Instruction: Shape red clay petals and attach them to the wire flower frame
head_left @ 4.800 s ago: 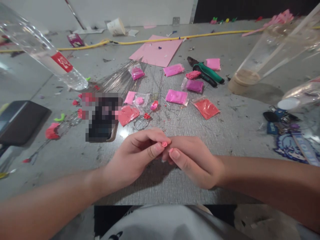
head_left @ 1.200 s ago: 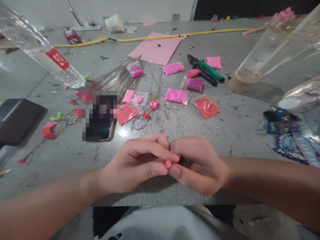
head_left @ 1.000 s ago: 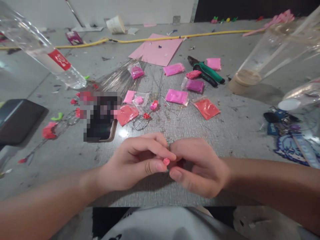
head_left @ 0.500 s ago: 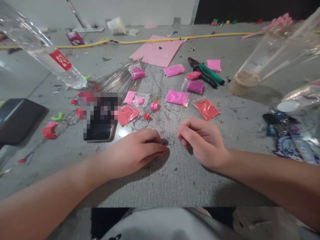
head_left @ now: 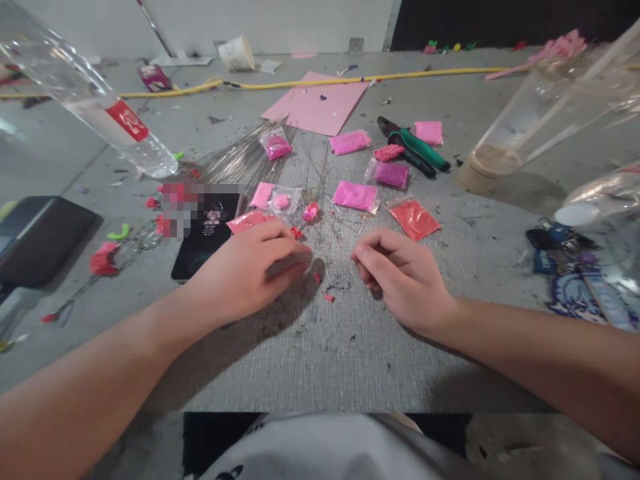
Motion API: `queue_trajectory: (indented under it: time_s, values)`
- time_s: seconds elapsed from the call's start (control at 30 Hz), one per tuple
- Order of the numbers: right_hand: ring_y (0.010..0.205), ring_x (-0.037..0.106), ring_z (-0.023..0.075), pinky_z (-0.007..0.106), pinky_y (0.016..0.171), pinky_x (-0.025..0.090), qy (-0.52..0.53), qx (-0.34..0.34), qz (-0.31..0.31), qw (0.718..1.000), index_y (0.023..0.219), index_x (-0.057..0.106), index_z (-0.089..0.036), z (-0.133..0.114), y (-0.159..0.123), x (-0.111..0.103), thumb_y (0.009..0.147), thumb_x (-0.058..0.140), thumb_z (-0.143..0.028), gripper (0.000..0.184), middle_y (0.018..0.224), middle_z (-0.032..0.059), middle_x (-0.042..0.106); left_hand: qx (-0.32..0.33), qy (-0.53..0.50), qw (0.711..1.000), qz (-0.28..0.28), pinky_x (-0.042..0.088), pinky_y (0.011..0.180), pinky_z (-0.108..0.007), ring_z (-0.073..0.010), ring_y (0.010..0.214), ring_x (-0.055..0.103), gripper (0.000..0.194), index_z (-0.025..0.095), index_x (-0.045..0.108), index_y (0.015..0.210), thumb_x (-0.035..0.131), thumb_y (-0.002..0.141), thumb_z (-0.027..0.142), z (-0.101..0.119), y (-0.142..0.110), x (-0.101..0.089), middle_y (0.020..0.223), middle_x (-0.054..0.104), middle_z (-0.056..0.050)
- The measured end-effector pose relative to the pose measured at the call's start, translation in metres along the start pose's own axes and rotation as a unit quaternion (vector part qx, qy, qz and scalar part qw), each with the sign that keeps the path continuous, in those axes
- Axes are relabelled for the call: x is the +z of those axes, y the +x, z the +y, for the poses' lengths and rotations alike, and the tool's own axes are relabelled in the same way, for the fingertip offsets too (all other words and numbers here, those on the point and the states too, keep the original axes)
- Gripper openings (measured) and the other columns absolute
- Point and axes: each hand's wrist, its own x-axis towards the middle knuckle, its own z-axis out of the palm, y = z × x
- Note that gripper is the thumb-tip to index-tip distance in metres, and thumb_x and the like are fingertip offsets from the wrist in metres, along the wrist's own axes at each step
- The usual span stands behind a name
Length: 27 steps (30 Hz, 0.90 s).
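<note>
My left hand (head_left: 250, 268) hovers palm down beside the phone (head_left: 207, 233). Its thumb and fingers are apart, with nothing visible between them. Just right of its fingertips, two small red clay bits (head_left: 329, 298) lie on the table. My right hand (head_left: 405, 283) rests on its side, fingers curled and thumb pressed to the forefinger. Whatever that pinch may hold is hidden. Beyond the left hand are a red clay packet (head_left: 250, 220), partly covered, and a small pink-and-red clay piece (head_left: 311, 212) on wire. A red packet (head_left: 415, 219) lies beyond the right hand.
Pink packets (head_left: 356, 195), green-handled pliers (head_left: 417, 150) and a bundle of thin wires (head_left: 240, 157) lie farther back. A water bottle (head_left: 130, 127) stands left; a plastic cup (head_left: 493, 163) and keys (head_left: 555, 233) are right. A yellow cable (head_left: 300, 83) crosses behind.
My left hand has lifted and moved left and away from me, its fingers parting and uncovering the red bits. The phone screen now shows lit content. My right hand has barely shifted.
</note>
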Motion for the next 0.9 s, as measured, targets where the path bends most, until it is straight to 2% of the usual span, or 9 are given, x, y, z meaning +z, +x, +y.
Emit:
queue_trajectory:
  time_s: [0.1, 0.23, 0.37, 0.47, 0.53, 0.63, 0.73, 0.9]
  values:
    - [0.054, 0.053, 0.0078, 0.019, 0.046, 0.041, 0.001, 0.02, -0.007, 1.0, 0.094, 0.067, -0.017, 0.001, 0.002, 0.001, 0.099, 0.062, -0.028, 0.013, 0.066, -0.0034, 0.059, 0.001, 0.005, 1.0, -0.025, 0.052, 0.082, -0.034, -0.021, 0.093, 0.063, 0.024, 0.018, 0.074, 0.115, 0.061, 0.094, 0.019, -0.001, 0.0, -0.001, 0.102, 0.064, -0.007]
    - [0.055, 0.056, 0.0077, 0.02, 0.049, 0.046, -0.029, 0.015, -0.03, 0.999, 0.101, 0.07, -0.017, 0.0, 0.003, 0.002, 0.099, 0.063, -0.037, 0.021, 0.069, -0.0024, 0.063, 0.021, -0.005, 0.998, -0.063, 0.053, 0.083, -0.036, -0.0214, 0.095, 0.064, 0.029, 0.019, 0.072, 0.123, 0.057, 0.099, 0.022, 0.002, -0.001, 0.008, 0.108, 0.064, -0.009]
    - [0.05, 0.052, 0.0072, 0.02, 0.046, 0.042, -0.04, 0.018, -0.039, 0.998, 0.084, 0.064, -0.017, -0.001, 0.003, 0.002, 0.1, 0.06, -0.046, 0.033, 0.061, -0.0039, 0.059, 0.021, -0.016, 0.997, -0.071, 0.054, 0.083, -0.036, -0.0208, 0.093, 0.065, 0.022, 0.02, 0.075, 0.111, 0.056, 0.102, 0.026, 0.003, -0.001, 0.016, 0.105, 0.067, -0.008]
    - [0.049, 0.048, 0.0069, 0.02, 0.046, 0.039, -0.065, -0.013, -0.03, 0.997, 0.074, 0.057, -0.018, -0.003, 0.003, 0.002, 0.102, 0.058, -0.044, 0.039, 0.056, -0.0049, 0.054, 0.022, -0.036, 0.998, -0.049, 0.053, 0.082, -0.033, -0.019, 0.091, 0.066, 0.018, 0.018, 0.074, 0.107, 0.058, 0.101, 0.023, 0.005, -0.001, 0.015, 0.103, 0.067, -0.007]
    - [0.053, 0.05, 0.0073, 0.02, 0.048, 0.039, -0.108, -0.038, -0.043, 0.992, 0.08, 0.061, -0.017, -0.005, 0.003, 0.003, 0.1, 0.06, -0.037, 0.029, 0.061, -0.0039, 0.057, 0.026, -0.057, 0.998, -0.023, 0.053, 0.081, -0.031, -0.0174, 0.09, 0.065, 0.016, 0.018, 0.073, 0.106, 0.059, 0.101, 0.021, 0.008, -0.001, 0.013, 0.102, 0.066, -0.006]
    - [0.058, 0.053, 0.0082, 0.021, 0.053, 0.041, -0.179, -0.099, -0.1, 0.974, 0.092, 0.067, -0.015, -0.006, 0.001, 0.004, 0.097, 0.063, -0.026, 0.012, 0.072, -0.0011, 0.065, 0.023, -0.095, 0.995, 0.02, 0.052, 0.078, -0.028, -0.0149, 0.087, 0.063, 0.013, 0.018, 0.073, 0.103, 0.06, 0.1, 0.019, 0.017, -0.003, 0.011, 0.098, 0.063, -0.004]
    - [0.062, 0.055, 0.0088, 0.022, 0.058, 0.043, -0.224, -0.154, -0.13, 0.954, 0.101, 0.069, -0.014, -0.006, -0.001, 0.005, 0.098, 0.061, -0.024, 0.013, 0.08, 0.0017, 0.07, 0.01, -0.114, 0.992, 0.053, 0.052, 0.075, -0.027, -0.0135, 0.083, 0.062, 0.009, 0.018, 0.072, 0.1, 0.064, 0.098, 0.019, 0.025, -0.005, 0.012, 0.095, 0.063, -0.003]
    - [0.069, 0.062, 0.0114, 0.024, 0.064, 0.046, -0.219, -0.149, -0.131, 0.955, 0.104, 0.07, -0.016, -0.004, -0.002, 0.004, 0.1, 0.06, -0.025, 0.014, 0.084, 0.0027, 0.073, -0.011, -0.125, 0.988, 0.087, 0.053, 0.073, -0.027, -0.0135, 0.081, 0.062, 0.009, 0.019, 0.073, 0.102, 0.065, 0.097, 0.02, 0.032, -0.009, 0.015, 0.096, 0.065, -0.004]
